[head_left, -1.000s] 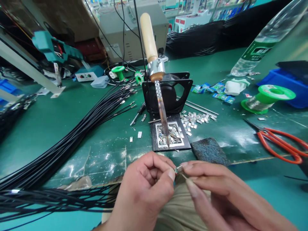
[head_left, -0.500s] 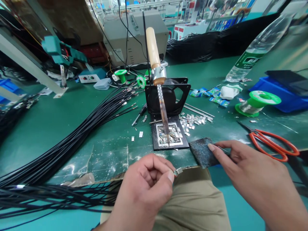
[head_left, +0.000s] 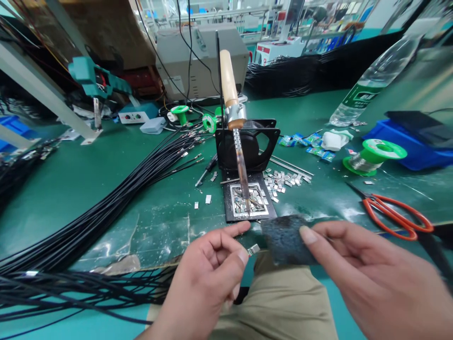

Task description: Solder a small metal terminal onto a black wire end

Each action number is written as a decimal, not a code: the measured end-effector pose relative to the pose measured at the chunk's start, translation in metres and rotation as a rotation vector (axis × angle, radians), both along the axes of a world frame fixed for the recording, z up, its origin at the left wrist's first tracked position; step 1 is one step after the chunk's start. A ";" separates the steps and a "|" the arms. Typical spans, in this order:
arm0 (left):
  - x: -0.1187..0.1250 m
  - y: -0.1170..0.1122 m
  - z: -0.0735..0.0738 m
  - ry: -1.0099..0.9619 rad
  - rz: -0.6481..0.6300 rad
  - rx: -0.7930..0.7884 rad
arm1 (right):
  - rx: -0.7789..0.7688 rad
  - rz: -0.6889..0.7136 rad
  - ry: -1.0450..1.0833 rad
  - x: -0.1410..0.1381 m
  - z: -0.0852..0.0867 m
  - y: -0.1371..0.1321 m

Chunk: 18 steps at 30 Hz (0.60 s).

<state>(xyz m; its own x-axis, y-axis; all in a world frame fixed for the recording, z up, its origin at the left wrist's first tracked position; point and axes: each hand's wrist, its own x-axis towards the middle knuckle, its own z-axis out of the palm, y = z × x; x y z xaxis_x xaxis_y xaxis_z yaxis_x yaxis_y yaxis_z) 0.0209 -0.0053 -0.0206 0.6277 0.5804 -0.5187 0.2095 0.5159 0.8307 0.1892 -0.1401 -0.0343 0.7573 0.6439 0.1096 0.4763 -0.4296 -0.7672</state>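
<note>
My left hand [head_left: 212, 264] pinches a small metal terminal piece [head_left: 253, 249] between thumb and fingers, its forefinger stretched toward the table edge. Just to the right, my right hand [head_left: 357, 264] grips a dark blue sponge pad [head_left: 285, 238] and holds it lifted close beside the metal piece. Beyond both hands, a soldering iron [head_left: 235, 127] with a wooden handle stands tip-down in a black stand [head_left: 247, 151], over a tray of metal pieces [head_left: 249, 199].
A thick bundle of black cables [head_left: 106, 208] runs across the left of the green table. Loose metal pieces [head_left: 283, 179] lie right of the stand. Orange scissors [head_left: 392, 215], a green solder spool [head_left: 375, 156], a blue bin [head_left: 414, 141] and a water bottle [head_left: 371, 80] are at right.
My right hand left the metal piece, reached to the sponge pad on the table, took hold of it and brought it left toward my left hand.
</note>
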 end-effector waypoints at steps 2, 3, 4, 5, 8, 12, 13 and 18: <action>-0.001 0.002 0.000 0.003 0.009 0.009 | -0.026 0.060 0.075 -0.010 -0.004 0.010; -0.002 0.003 0.001 0.003 0.020 0.012 | -0.026 0.051 0.101 -0.015 -0.007 0.016; -0.003 0.004 0.001 0.000 0.033 0.014 | -0.013 0.024 0.110 -0.020 -0.009 0.021; -0.004 0.005 0.002 -0.006 0.050 0.017 | 0.007 0.010 0.117 -0.024 -0.011 0.026; -0.008 0.009 0.008 -0.003 0.087 0.069 | 0.054 -0.005 0.096 -0.032 -0.014 0.036; -0.011 0.004 0.019 0.053 0.100 0.212 | 0.072 -0.011 0.057 -0.037 -0.009 0.037; -0.011 0.000 0.020 0.063 0.117 0.235 | 0.066 -0.006 0.052 -0.038 -0.008 0.036; -0.011 -0.018 0.022 0.101 0.225 0.254 | 0.003 0.007 0.012 -0.040 -0.002 0.025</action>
<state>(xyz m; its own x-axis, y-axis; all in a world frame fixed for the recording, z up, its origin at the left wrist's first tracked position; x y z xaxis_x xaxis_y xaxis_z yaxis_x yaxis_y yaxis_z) 0.0102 -0.0233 0.0012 0.4223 0.8170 -0.3927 0.2012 0.3379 0.9194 0.1487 -0.1155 -0.0365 0.7543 0.6485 0.1022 0.4697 -0.4244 -0.7741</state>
